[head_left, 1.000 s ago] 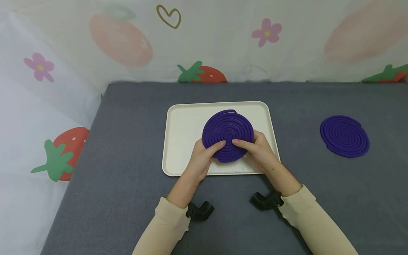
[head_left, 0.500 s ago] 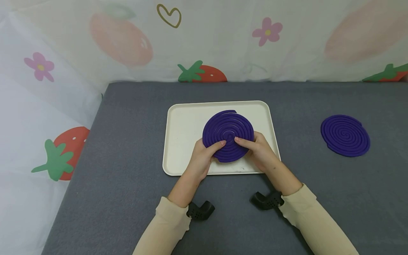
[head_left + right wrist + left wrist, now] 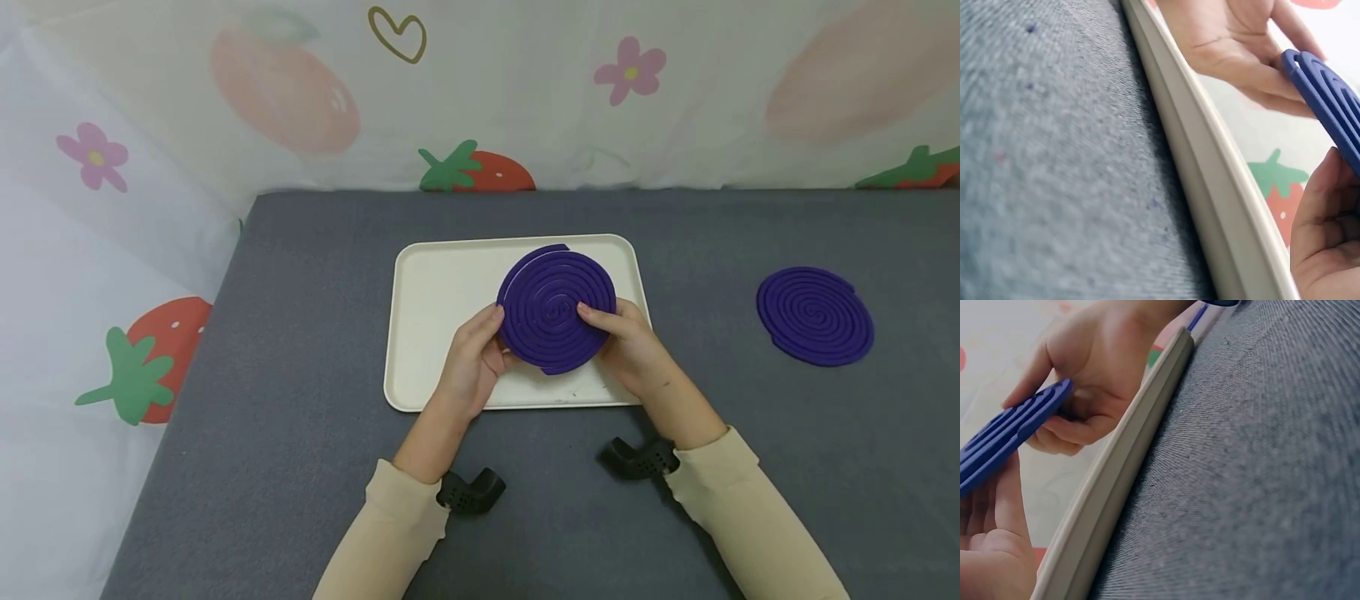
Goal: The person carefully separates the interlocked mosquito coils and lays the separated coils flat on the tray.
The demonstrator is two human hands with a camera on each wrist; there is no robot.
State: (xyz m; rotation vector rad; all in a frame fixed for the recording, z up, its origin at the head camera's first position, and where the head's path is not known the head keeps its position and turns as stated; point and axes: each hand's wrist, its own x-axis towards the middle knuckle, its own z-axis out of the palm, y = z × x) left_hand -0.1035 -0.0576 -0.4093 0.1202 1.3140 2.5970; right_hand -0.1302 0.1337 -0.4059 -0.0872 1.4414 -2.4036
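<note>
A round purple spiral mat (image 3: 558,312) is held tilted over a cream tray (image 3: 427,333), its ridged face toward the head camera. My left hand (image 3: 468,358) pinches the mat's left edge, thumb at the rim and fingers beneath. On the other side my right hand (image 3: 633,346) grips it, the thumb lying across the face near the centre and the fingers hidden behind. Both wrist views show the mat edge-on: the left wrist view has my right hand (image 3: 1097,375) beyond the mat (image 3: 1016,425), the right wrist view my left hand (image 3: 1241,50).
A second purple spiral mat (image 3: 816,317) lies flat on the grey tablecloth (image 3: 300,317), well to the right of the tray. Behind the table hangs a pale curtain (image 3: 525,92) printed with strawberries and flowers. The tray's raised rim runs under both hands.
The mat has shifted a little right and up with both hands. My left thumb has slid from its face out to the left rim, while the right thumb stays near the centre.
</note>
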